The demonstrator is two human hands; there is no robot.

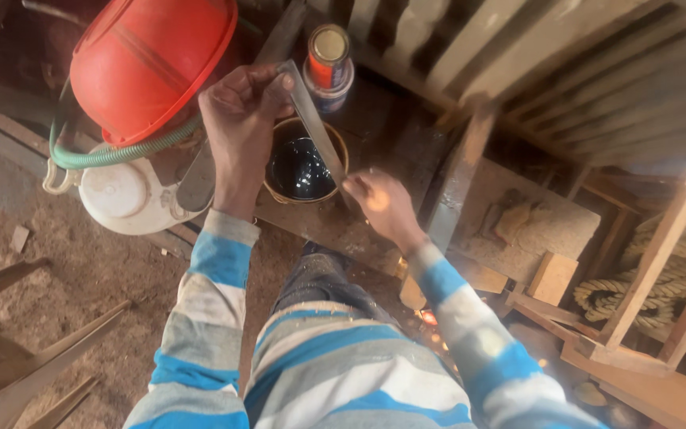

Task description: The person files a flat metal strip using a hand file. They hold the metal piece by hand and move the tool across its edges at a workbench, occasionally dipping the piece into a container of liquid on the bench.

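Note:
My left hand (240,119) grips the upper end of a thin flat metal strip (311,119) that slants down to the right over an open can of dark liquid (299,167). The strip's lower end sits pinched in my right hand (379,202), just right of the can's rim. The can stands on a dark, stained wooden board (343,226). Both arms wear blue, white and grey striped sleeves.
A red plastic bowl (148,63) lies upside down at the top left, above a green hose (113,155) and a white jerrycan (121,199). A small tin (329,63) stands behind the can. Wooden frames (653,262), rope (629,294) and wood blocks (551,276) lie right.

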